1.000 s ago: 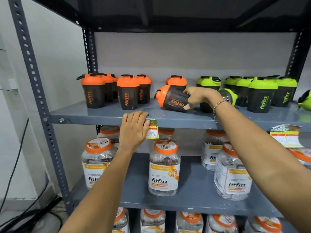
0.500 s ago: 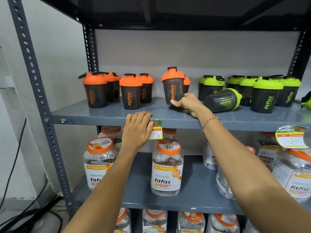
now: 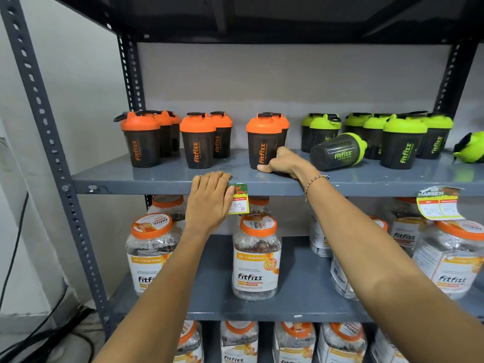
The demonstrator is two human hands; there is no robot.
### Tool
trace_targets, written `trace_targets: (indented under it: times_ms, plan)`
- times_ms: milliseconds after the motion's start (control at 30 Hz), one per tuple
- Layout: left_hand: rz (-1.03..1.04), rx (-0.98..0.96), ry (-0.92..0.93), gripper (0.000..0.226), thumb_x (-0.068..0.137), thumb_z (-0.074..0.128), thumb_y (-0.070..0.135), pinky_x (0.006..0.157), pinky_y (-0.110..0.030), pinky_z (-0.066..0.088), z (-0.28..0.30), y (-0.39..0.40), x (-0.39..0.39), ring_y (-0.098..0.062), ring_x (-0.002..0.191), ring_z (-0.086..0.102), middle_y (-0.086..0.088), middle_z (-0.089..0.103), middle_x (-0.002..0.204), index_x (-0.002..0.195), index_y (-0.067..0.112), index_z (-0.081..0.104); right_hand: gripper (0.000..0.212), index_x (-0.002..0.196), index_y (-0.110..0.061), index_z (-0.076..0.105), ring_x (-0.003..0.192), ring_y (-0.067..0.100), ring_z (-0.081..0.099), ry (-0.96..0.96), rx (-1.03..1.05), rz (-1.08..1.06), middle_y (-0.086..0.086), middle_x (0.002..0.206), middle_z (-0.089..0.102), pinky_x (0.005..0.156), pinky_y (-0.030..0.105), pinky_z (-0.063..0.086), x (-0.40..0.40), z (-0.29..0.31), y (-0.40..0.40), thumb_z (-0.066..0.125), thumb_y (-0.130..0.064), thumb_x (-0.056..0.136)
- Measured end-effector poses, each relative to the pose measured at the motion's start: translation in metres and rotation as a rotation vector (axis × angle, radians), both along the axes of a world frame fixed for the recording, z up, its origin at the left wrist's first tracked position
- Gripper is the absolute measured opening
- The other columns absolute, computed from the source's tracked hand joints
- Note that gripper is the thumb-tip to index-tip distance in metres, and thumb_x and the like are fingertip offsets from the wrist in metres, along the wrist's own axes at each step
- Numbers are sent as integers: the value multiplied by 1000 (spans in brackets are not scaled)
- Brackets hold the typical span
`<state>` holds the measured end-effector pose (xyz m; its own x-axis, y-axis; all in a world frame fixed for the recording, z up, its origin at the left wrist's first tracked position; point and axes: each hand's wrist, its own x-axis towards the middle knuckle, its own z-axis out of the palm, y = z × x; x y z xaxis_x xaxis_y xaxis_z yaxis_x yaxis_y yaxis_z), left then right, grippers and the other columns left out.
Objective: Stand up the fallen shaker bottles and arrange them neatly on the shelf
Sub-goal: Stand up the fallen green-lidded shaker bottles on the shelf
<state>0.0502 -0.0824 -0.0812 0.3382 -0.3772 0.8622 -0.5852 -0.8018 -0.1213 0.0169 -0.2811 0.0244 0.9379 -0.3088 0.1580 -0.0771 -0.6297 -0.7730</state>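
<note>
An orange-lidded dark shaker (image 3: 263,142) stands upright on the grey shelf (image 3: 157,176), in front of another orange one. My right hand (image 3: 285,163) wraps its lower right side, thumb lying along the shelf in front of its base. My left hand (image 3: 209,200) rests flat over the shelf's front edge, holding nothing. A green-lidded shaker (image 3: 337,151) lies on its side just right of my right hand, lid pointing right. Another green shaker (image 3: 470,150) lies tipped at the far right edge. Orange shakers (image 3: 197,142) stand to the left, green ones (image 3: 402,142) to the right.
A price tag (image 3: 237,199) hangs from the shelf edge beside my left hand. Large fitfizz jars (image 3: 255,258) fill the shelves below. A perforated steel post (image 3: 44,127) frames the left side, with cables on the floor behind it.
My right hand lifted the fallen orange shaker upright and set it in front of another orange one, then slid down to its base. My left hand stayed on the shelf edge.
</note>
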Motion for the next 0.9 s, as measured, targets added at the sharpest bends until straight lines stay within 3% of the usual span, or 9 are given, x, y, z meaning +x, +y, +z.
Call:
trace_targets:
  times_ms: [167, 233, 300, 333, 400, 467, 533, 667, 900]
  plan:
    - [-35, -52, 25, 39, 96, 34, 34, 91, -33, 30, 3, -2, -5, -24, 100, 59, -6, 65, 110, 112, 10, 61, 53, 125, -2, 55, 114, 27, 59, -68, 35, -55, 11, 123, 64, 96, 37, 46, -27, 2, 1, 74, -23, 80]
    - [-56, -120, 35, 37, 96, 33, 31, 92, -33, 31, 6, -5, -8, -25, 100, 59, -6, 65, 106, 107, 10, 62, 33, 102, -1, 64, 97, 29, 63, -244, 15, -263, 13, 100, 68, 86, 33, 47, -47, -4, -11, 67, -29, 86]
    - [-65, -189, 31, 32, 95, 36, 25, 99, -36, 31, 5, -12, -12, -29, 110, 56, -7, 64, 105, 103, 9, 62, 37, 81, 0, 65, 90, 39, 61, -408, -30, -507, 23, 80, 62, 78, 35, 46, -68, -10, -30, 56, -34, 90]
    - [-55, -212, 28, 30, 94, 37, 22, 105, -38, 29, 4, -17, -15, -30, 116, 54, -9, 64, 106, 103, 8, 63, 37, 89, 0, 61, 100, 41, 61, -431, -23, -594, 26, 89, 62, 82, 36, 46, -76, -11, -42, 53, -36, 92]
    - [-44, -242, 37, 32, 93, 37, 21, 113, -40, 22, 1, -33, -21, -31, 123, 50, -10, 64, 109, 105, 6, 63, 60, 129, 7, 37, 123, 41, 51, -358, 78, -699, 27, 130, 54, 96, 39, 41, -85, -10, -59, 49, -40, 93]
    - [-69, -267, 64, 34, 93, 36, 22, 114, -40, 19, -2, -53, -29, -31, 124, 49, -10, 64, 111, 108, 6, 63, 74, 136, 6, 22, 119, 38, 54, -287, 133, -688, 21, 140, 46, 94, 37, 43, -88, -4, -69, 48, -48, 93]
    - [-75, -268, 74, 34, 93, 36, 24, 114, -41, 19, -2, -74, -38, -29, 122, 51, -8, 64, 111, 108, 9, 62, 84, 136, 4, 19, 95, 35, 61, -268, 179, -649, 17, 136, 49, 89, 37, 51, -85, 5, -72, 48, -58, 88]
    - [-119, -167, 57, 31, 95, 36, 28, 110, -40, 21, -1, -119, -57, -24, 108, 54, -4, 62, 107, 106, 12, 60, 102, 140, 3, 12, 124, 34, 51, -178, 181, -558, 16, 140, 46, 100, 40, 46, -76, 15, -85, 55, -66, 78]
    - [-4, -190, 75, 32, 95, 34, 29, 104, -42, 25, -1, -156, -71, -24, 98, 55, -4, 61, 104, 104, 13, 60, 97, 133, 1, 13, 111, 32, 60, -74, 194, -454, 12, 121, 54, 91, 42, 53, -82, 25, -109, 66, -52, 71]
